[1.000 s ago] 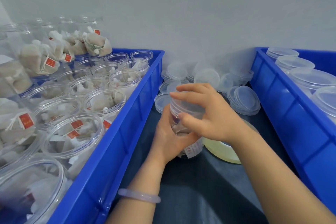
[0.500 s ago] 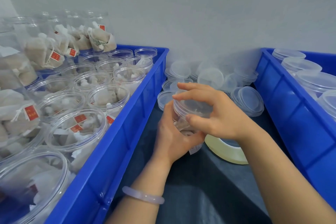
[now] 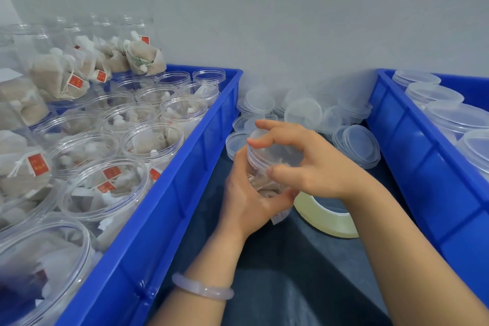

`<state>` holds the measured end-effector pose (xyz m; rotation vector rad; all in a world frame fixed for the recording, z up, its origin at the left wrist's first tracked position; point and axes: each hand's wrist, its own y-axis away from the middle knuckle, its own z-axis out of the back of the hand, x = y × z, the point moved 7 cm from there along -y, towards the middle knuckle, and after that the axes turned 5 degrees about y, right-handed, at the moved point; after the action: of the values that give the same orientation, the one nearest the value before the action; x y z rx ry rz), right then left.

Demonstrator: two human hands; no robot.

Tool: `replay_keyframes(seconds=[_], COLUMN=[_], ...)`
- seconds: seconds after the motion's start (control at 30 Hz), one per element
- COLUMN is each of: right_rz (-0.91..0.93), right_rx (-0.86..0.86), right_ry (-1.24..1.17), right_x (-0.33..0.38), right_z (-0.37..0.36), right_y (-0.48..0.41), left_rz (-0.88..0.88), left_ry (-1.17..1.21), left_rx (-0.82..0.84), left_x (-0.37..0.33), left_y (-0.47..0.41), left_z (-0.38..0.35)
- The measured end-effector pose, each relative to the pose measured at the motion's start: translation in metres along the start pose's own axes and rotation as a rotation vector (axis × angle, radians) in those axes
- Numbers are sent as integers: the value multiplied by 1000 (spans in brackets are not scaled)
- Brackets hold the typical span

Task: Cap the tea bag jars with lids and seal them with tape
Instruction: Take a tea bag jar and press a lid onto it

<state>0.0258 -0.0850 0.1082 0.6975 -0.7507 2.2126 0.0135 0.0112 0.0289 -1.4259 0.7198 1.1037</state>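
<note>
Jar point(image 3: 267, 174) in front of me, between 2 crates, over the table point(image 3: 291, 286). My left hand point(image 3: 246, 201) grips it from the left, and my right hand point(image 3: 312, 166) grips the lid point(image 3: 275, 148) on top. Left crate point(image 3: 169, 193) holds open jars point(image 3: 105, 188), with more stacked at its far left. Right crate point(image 3: 423, 166) holds capped jars point(image 3: 455, 119). Loose lids point(image 3: 304, 113) are piled behind the jar, against the wall point(image 3: 264, 21). Tape roll point(image 3: 325, 219) lies flat just right of the jar, under my right wrist.

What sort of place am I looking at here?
Probably a small tea-packing bench: a blue crate of open tea bag jars, a heap of loose lids, a tape roll, and the left hand holding a jar while the right hand fits its lid.
</note>
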Motion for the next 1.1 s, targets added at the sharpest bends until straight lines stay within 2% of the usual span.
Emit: replay_keyframes(seconds=[0.1,0.27,0.33,0.43,0.47,0.57,0.73,0.93,1.1], right_rz=[-7,-64,-77,-85,-61,21,-2,-93,-194], right_rx=[-52,-136,-173,-208,-229,-199,-95,-80,-147], right_ry=[68,363,249,-187,-242,-127,197,189,327], right_x=[5,6,4,-5,-6,0,-1,-7,-4], right_z=[1,-9,-3,16,23,25,6,6,4], right_y=[-2,-6,-4,0,1,4,-2,-1,-3], left_rz=[21,15,40,56,61,73,57,36,13], left_ry=[-44,-92,-48,27,33,49,-4,-87,-171], left_rx=[-40,-45,-5,81,98,81,34,7,-52], left_x=[3,7,6,9,8,7,5,1,-4], left_y=[-1,-3,-4,-5,-4,-3,-2,-1,0], left_z=[-1,0,2,0,-1,-1,-1,-2,1])
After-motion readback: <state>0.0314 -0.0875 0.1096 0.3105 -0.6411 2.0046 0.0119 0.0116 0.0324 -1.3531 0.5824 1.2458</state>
